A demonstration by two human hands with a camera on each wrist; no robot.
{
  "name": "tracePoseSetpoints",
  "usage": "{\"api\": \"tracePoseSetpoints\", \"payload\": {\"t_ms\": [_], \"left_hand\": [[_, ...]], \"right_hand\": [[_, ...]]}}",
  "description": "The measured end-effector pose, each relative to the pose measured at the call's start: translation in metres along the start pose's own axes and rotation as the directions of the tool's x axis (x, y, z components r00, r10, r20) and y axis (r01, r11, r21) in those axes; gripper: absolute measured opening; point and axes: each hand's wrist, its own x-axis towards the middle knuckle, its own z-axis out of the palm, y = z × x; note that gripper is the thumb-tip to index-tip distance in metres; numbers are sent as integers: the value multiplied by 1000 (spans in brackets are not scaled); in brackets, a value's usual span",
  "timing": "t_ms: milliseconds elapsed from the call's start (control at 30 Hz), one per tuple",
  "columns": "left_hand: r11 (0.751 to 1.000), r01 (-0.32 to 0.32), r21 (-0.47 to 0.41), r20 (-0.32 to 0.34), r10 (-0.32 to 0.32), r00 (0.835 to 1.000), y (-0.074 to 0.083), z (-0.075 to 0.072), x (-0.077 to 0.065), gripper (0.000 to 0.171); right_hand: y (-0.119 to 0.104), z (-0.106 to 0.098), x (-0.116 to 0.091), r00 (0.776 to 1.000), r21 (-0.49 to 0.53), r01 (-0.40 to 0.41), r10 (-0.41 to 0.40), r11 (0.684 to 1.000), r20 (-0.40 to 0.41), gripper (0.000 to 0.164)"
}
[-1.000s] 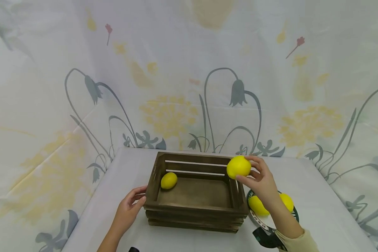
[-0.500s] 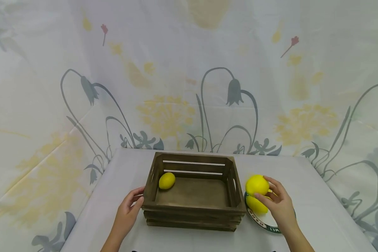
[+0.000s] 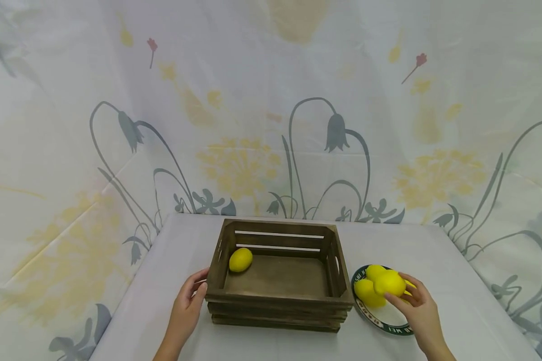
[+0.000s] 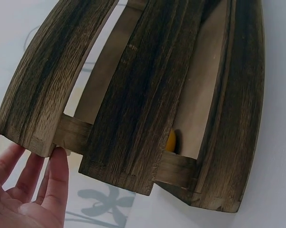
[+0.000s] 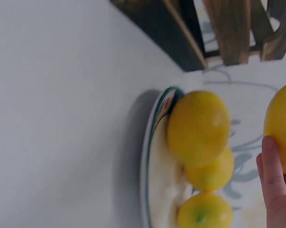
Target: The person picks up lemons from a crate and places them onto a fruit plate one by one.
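A dark slatted wooden crate (image 3: 280, 299) stands upright with one lemon (image 3: 241, 260) inside at its left end. My left hand (image 3: 186, 306) holds the crate at its front left corner; the left wrist view shows thumb and fingertips (image 4: 59, 159) at the end of the top slat. To the crate's right, my right hand (image 3: 421, 309) pinches a lemon (image 3: 390, 284) between thumb and fingers. That lemon is raised over a round plate (image 3: 374, 321) with a dark green lettered rim, where other lemons (image 5: 198, 127) lie. In the head view it partly hides them.
A white cloth covers the table (image 3: 149, 331). Behind it hangs a flower-printed backdrop (image 3: 271, 165). The plate sits close beside the crate's right wall, slightly nearer its front.
My right hand has carried its lemon from above the crate's right end down and rightward to over the plate. The left hand stays at the crate's corner.
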Motion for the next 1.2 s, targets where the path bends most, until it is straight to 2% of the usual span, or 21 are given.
{"api": "tracePoseSetpoints", "payload": {"t_ms": [167, 300, 467, 567, 700, 833, 1100, 1200], "left_hand": [[1000, 4, -3, -9, -4, 1000, -1, 1, -1, 31], [1000, 6, -6, -12, -6, 1000, -1, 1, -1, 30], [1000, 20, 9, -4, -20, 1000, 1, 0, 0, 31], [1000, 24, 3, 4, -24, 1000, 2, -1, 0, 32], [999, 49, -16, 17, -48, 999, -1, -2, 2, 32], [996, 81, -35, 37, -79, 996, -4, -3, 4, 32], [989, 125, -82, 60, -120, 991, 0, -6, 4, 33], [987, 134, -86, 62, -129, 990, 0, -5, 3, 34]], "right_hand": [[48, -5, 20, 997, 3, -79, 79, 997, 10, 77], [92, -7, 39, 991, 57, -131, 130, 990, 17, 81], [117, -12, 48, 981, 45, -191, 189, 981, 43, 89], [117, -13, 48, 973, -34, -228, 228, 973, 18, 93], [84, -14, 31, 965, -68, -255, 258, 965, 44, 96], [59, -14, 18, 965, -87, -239, 247, 967, 93, 93], [58, -15, 20, 964, -106, -221, 233, 969, 125, 94], [65, -17, 24, 969, -113, -214, 226, 970, 101, 95]]}}
